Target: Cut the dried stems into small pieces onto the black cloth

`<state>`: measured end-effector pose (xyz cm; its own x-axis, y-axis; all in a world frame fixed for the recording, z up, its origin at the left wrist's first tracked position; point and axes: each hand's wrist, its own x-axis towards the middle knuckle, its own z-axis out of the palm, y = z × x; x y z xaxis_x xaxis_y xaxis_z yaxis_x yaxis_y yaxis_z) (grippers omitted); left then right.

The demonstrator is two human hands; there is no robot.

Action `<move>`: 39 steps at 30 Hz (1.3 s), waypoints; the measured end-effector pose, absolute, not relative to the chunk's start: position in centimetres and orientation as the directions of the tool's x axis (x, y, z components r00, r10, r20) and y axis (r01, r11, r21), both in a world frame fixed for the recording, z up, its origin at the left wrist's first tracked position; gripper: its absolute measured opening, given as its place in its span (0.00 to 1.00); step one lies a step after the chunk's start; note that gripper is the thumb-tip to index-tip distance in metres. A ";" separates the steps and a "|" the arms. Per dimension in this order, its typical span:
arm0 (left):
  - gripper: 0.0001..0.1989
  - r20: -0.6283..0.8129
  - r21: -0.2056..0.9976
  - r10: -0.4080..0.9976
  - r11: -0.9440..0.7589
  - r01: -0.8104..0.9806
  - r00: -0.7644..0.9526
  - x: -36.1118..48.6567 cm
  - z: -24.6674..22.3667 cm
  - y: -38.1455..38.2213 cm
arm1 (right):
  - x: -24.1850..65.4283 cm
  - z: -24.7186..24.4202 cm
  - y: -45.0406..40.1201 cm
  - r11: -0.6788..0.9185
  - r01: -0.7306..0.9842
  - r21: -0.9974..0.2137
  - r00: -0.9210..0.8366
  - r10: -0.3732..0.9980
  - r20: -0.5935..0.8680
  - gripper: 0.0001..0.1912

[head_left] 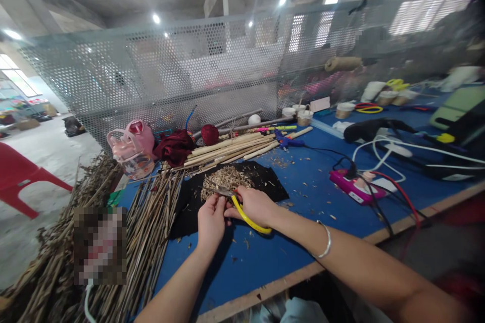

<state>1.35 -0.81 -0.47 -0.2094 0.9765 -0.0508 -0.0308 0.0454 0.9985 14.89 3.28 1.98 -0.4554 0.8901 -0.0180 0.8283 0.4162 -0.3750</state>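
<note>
left hand: the left hand (211,223) is below the wood chips, its thumb and fingertips drawn in close beside the scissor blades; whether they pinch a small piece cannot be told.
right hand: the right hand (257,207) is closed around the scissors (250,218), pinching the handle; a silver bangle (326,240) circles the wrist.
scissors: yellow handle in the right hand, metal blades pointing to the left over the near edge of the chips; blade opening too small to tell.
wood chips: a loose heap of wood chips (226,179) lying on a black cloth (271,181), with stray bits scattered on the blue table (303,222) around it.
left side: a bundle of thin brown sticks (151,232) lies beside the cloth, with dry stalks (41,262) further left and a red chair (26,176) beyond them.
behind the heap: pale peeled sticks (227,150) lie in a row; near their left end are a dark red cloth (174,147), a ball of dark red yarn (209,135) and a pink-topped clear bottle (137,164).
right side: a blue glue gun (290,141) rests by the right part of the pale sticks; a magenta power strip (354,187) with cords plugged in sits near the table edge.
far side: small cups (344,110) stand on the table; a perforated metal screen (189,70) rises behind the pale sticks.
</note>
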 end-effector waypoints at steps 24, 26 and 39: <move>0.23 -0.102 0.986 0.973 0.072 -0.149 -0.208 1.2 0.0 -0.8 | 15.8 2.0 4.9 0.356 0.759 -0.545 -0.473 0.877 -0.085 0.30; 0.22 -0.092 0.989 0.973 0.064 -0.135 -0.213 1.3 0.1 -0.8 | 15.8 2.3 5.0 0.384 0.788 -0.481 -0.463 0.885 -0.052 0.29; 0.19 -0.018 0.995 0.973 -0.004 -0.096 -0.230 1.4 0.8 -1.1 | 16.7 3.0 5.2 0.471 0.703 -0.533 -0.534 0.844 0.041 0.24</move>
